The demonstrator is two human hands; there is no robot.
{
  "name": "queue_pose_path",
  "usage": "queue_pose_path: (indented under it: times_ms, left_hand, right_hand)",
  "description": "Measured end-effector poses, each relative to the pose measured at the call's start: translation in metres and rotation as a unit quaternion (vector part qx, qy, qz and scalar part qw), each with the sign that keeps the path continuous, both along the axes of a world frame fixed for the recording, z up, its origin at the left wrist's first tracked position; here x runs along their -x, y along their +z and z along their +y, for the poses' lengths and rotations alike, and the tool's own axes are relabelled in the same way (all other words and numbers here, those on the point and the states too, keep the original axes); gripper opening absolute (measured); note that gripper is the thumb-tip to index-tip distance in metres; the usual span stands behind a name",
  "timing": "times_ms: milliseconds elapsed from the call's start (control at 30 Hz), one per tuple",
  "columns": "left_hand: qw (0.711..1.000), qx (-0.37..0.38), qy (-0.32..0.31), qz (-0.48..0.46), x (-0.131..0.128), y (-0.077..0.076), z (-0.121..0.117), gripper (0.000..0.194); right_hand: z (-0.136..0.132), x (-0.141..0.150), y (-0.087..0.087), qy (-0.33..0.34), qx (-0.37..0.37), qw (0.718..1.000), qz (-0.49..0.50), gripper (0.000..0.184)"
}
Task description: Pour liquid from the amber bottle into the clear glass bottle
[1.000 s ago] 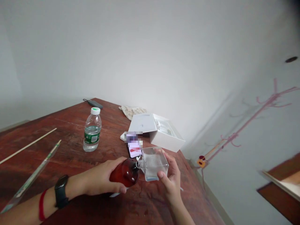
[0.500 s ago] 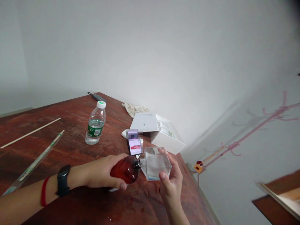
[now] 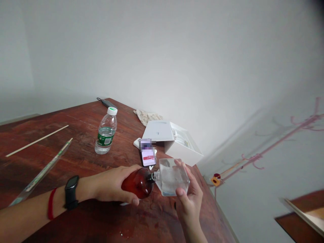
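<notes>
My left hand (image 3: 111, 187) is wrapped round a dark red-brown bottle (image 3: 138, 183), tipped on its side with its neck pointing right. The neck meets the mouth of a clear square glass bottle (image 3: 173, 177) that my right hand (image 3: 189, 199) grips from below and the right, thumb on the near face. Both bottles are held just above the wooden table (image 3: 83, 162) near its right edge. A black watch and a red band sit on my left wrist.
A phone (image 3: 148, 156) with a lit screen lies just behind the bottles. Further back are an open white box (image 3: 174, 140), a water bottle (image 3: 106, 135), a cloth (image 3: 148, 117) and a dark pouch (image 3: 107, 103). Two long sticks (image 3: 40, 173) lie at the left.
The view has swung slightly, so everything sits a little further right. Both hands still hold the two bottles mouth to mouth in much the same pose.
</notes>
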State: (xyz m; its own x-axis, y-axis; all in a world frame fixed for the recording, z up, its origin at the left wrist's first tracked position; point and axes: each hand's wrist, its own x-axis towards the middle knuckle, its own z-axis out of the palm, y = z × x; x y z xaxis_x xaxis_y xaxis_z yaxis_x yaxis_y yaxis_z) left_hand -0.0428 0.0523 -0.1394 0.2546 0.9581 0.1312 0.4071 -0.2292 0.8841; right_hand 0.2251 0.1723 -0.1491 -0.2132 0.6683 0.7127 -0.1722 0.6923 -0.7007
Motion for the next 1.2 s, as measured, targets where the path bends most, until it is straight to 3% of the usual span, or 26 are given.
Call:
queue_pose_path:
  times_ms: [1200]
  left_hand:
    - [1.0, 0.011, -0.003, 0.004, 0.0028, 0.004, -0.0006, 0.084]
  right_hand:
    - [-0.0004, -0.0041, -0.0024, -0.006, -0.016, 0.999, -0.031, 0.065]
